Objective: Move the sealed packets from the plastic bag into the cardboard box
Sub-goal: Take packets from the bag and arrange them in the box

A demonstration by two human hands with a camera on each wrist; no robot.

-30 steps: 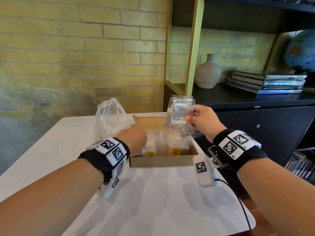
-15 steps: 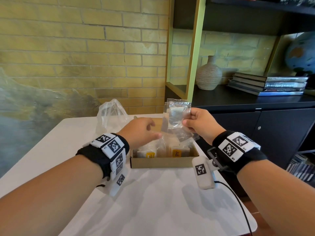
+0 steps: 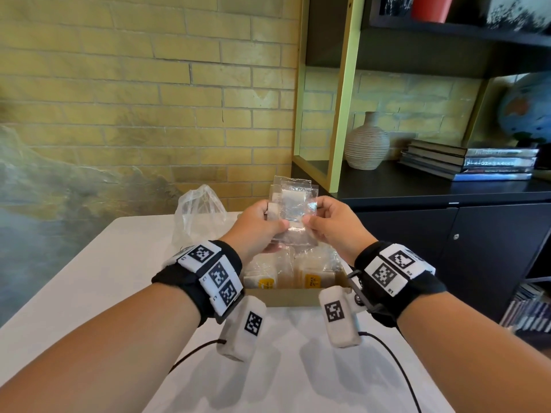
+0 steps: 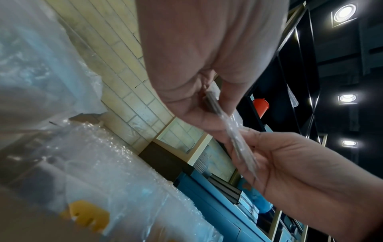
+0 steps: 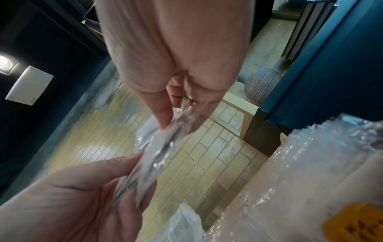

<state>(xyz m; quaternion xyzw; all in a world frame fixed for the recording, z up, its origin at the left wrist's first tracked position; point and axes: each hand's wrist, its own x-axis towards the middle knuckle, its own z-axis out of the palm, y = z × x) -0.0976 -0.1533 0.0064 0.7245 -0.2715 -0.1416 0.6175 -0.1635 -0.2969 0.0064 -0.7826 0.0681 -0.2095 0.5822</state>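
Note:
A small stack of clear sealed packets (image 3: 293,204) is held upright above the cardboard box (image 3: 286,296). My left hand (image 3: 262,226) grips its left edge and my right hand (image 3: 326,222) pinches its right edge. The wrist views show the stack edge-on (image 4: 234,135) (image 5: 159,147) between both hands. The box holds several bubble-wrapped packets with yellow labels (image 3: 311,280). The crumpled clear plastic bag (image 3: 201,216) stands on the white table (image 3: 89,293) left of the box.
A black cabinet (image 3: 447,234) stands right of the table, with a ribbed vase (image 3: 366,143), stacked books (image 3: 468,163) and a globe (image 3: 527,108) on top. A yellow brick wall lies behind. Wrist camera cables (image 3: 396,365) hang over the near tabletop.
My left hand rose from the box's left side and took hold of the packets that my right hand was holding alone. The stack now sits centred over the box.

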